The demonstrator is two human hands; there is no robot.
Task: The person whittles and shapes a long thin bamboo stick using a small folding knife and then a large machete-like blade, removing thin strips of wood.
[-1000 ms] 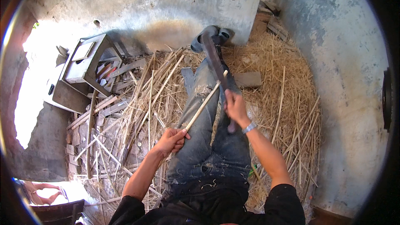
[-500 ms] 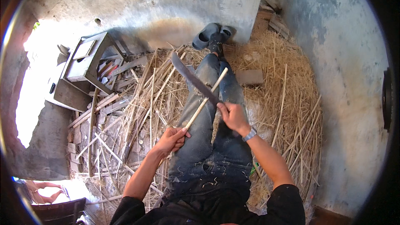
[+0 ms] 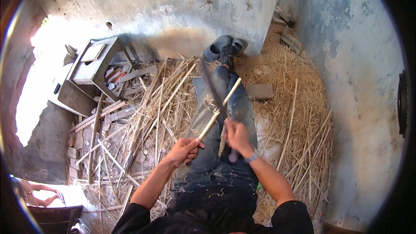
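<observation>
My left hand (image 3: 186, 149) is closed on the near end of a slim, pale wooden stick (image 3: 210, 125), which slants away to the upper right over my thighs. My right hand (image 3: 237, 138) grips a long, dark, curved machete (image 3: 211, 82), its far end reaching toward my feet. Blade and stick cross just beyond my right hand, the blade lying over the stick. Part of the machete's handle shows below my fist, slightly blurred. Shavings cling to my dark trousers (image 3: 203, 154), and a curled clump sits at the thigh near the blade.
Straw and long pale sticks (image 3: 160, 104) cover the floor on both sides. A worn wooden cabinet (image 3: 97, 60) stands at the left by a bright opening. Grey clogs (image 3: 216, 47) are at my feet, a flat brick (image 3: 259, 91) beside them. At lower left, another person's legs (image 3: 41, 195) show.
My right hand has drawn back toward my body, and the machete has swung to point more straight ahead across the stick. The left hand keeps its hold on the stick.
</observation>
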